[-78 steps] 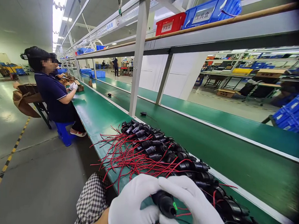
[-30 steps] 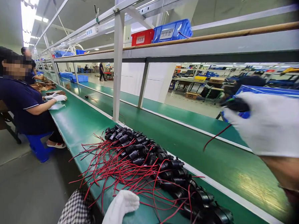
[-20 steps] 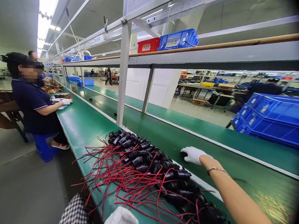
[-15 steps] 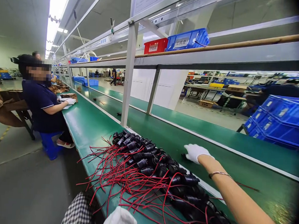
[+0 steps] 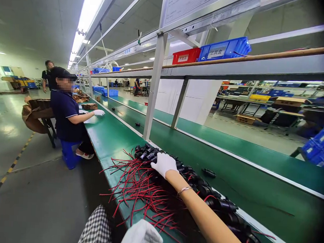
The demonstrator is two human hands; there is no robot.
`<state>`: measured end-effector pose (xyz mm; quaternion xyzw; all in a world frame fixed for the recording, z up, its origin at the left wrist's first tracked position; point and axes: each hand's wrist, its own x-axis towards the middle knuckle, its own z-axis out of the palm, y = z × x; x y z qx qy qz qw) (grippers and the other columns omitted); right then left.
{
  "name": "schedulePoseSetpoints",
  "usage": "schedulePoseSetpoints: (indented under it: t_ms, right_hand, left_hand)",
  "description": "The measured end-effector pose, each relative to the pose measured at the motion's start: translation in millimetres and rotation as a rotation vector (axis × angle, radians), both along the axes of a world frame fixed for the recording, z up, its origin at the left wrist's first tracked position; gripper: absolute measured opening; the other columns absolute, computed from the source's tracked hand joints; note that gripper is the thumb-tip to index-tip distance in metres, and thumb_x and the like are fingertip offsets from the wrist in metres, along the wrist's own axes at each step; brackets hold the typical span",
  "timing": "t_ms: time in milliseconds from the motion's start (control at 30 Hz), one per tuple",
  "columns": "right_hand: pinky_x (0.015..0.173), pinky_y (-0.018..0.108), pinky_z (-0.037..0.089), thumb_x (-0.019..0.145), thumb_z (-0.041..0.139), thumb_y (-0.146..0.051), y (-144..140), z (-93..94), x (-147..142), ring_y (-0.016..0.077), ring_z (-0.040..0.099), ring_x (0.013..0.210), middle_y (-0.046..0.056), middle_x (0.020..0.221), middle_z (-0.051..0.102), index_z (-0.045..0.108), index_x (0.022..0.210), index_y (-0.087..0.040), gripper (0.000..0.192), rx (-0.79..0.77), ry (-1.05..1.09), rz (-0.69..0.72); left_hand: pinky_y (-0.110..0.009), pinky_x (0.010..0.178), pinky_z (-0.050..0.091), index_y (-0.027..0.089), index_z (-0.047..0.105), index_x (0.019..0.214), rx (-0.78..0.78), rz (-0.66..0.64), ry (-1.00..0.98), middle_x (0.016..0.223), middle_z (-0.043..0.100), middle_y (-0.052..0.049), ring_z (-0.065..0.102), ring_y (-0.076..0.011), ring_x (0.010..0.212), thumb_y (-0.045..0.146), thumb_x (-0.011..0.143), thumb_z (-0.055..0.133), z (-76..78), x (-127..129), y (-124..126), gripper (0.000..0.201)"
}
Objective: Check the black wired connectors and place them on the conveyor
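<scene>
A long heap of black cylindrical parts (image 5: 186, 171) with thin red wires (image 5: 144, 193) lies along the green bench. My right hand (image 5: 165, 164), in a white glove, reaches over the far half of this heap and touches it. Its fingertips are hidden behind the hand and among the parts, so a grip on one cannot be made out. Low in the view, near the bench's front edge, my left hand (image 5: 142, 236) in a white glove has loosely bent fingers and nothing visible in them. A single black cylindrical part (image 5: 208, 173) rests on the green belt behind the heap, its wire trailing right.
A metal post (image 5: 154, 88) rises behind the heap. Overhead, a shelf carries a red bin (image 5: 185, 56) and a blue bin (image 5: 224, 50). Another person (image 5: 67, 109) sits farther along the bench on a blue stool (image 5: 69, 154). More small black parts lie along the belt.
My right hand has moved left from the belt onto the heap, leaving a black part on the belt. The view has swung right. The other person's gloved hand now reaches farther out.
</scene>
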<state>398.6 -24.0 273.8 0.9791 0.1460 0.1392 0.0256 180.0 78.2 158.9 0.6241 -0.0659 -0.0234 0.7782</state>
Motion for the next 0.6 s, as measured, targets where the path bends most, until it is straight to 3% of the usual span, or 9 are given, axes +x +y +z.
schedulePoseSetpoints:
  t_ms: [100,200,267,367,433,500,600]
  right_hand:
    - [0.092,0.046,0.052,0.089,0.065,-0.037,-13,18.1,-23,0.0257,0.063,0.102,0.012,0.110,0.066,0.058,0.123,-0.011,0.043,0.048,-0.072,0.135]
    - [0.102,0.041,0.048,0.084,0.065,-0.027,-33,33.2,-66,0.0247,0.059,0.111,0.013,0.123,0.063,0.047,0.139,-0.012,0.059,0.083,-0.078,0.410]
    - [0.105,0.033,0.046,0.079,0.065,-0.022,-47,36.4,-97,0.0206,0.057,0.117,0.010,0.130,0.061,0.044,0.141,-0.015,0.066,0.091,-0.037,0.589]
    - [0.101,0.034,0.051,0.072,0.063,-0.019,-68,32.3,-133,0.0208,0.060,0.115,0.010,0.128,0.063,0.042,0.142,-0.016,0.073,0.136,-0.011,0.794]
    - [0.094,0.040,0.056,0.074,0.063,-0.022,-78,26.9,-147,0.0245,0.063,0.110,0.012,0.124,0.065,0.043,0.143,-0.016,0.071,0.191,-0.032,0.844]
    - [0.093,0.043,0.057,0.079,0.063,-0.029,-85,21.1,-156,0.0271,0.064,0.110,0.014,0.123,0.066,0.045,0.142,-0.017,0.067,0.261,-0.007,0.814]
    - [0.105,0.046,0.052,0.079,0.062,-0.032,-88,12.4,-166,0.0284,0.059,0.122,0.015,0.135,0.060,0.044,0.145,-0.015,0.070,0.421,0.182,0.627]
  left_hand:
    - [-0.043,0.103,0.044,0.022,0.068,0.098,0.104,0.182,-0.111,0.105,0.070,-0.011,0.063,-0.0268,0.106,0.069,0.091,0.039,28.1,1,25,0.057]
    - [-0.039,0.110,0.036,0.024,0.063,0.112,0.332,0.436,-0.274,0.121,0.064,-0.007,0.054,-0.0220,0.118,0.051,0.098,0.042,56.9,8,39,0.037]
    - [-0.036,0.108,0.037,0.023,0.063,0.114,0.425,0.452,-0.343,0.122,0.063,-0.006,0.054,-0.0207,0.117,0.045,0.098,0.043,73.1,14,38,0.034]
    - [-0.033,0.093,0.042,0.019,0.067,0.100,0.453,0.227,-0.305,0.104,0.067,-0.005,0.058,-0.0206,0.099,0.048,0.096,0.045,87.0,20,27,0.037]
    - [-0.031,0.078,0.043,0.016,0.065,0.084,0.358,-0.005,-0.244,0.085,0.064,-0.004,0.056,-0.0188,0.081,0.058,0.092,0.048,87.4,22,16,0.046]
    - [-0.029,0.069,0.042,0.014,0.063,0.077,0.130,-0.198,-0.177,0.073,0.059,-0.003,0.053,-0.0162,0.069,0.064,0.087,0.054,81.9,21,1,0.052]
    - [-0.031,0.072,0.045,0.010,0.067,0.078,-0.382,-0.364,-0.041,0.069,0.059,-0.005,0.056,-0.0170,0.068,0.065,0.081,0.062,68.6,18,-22,0.055]
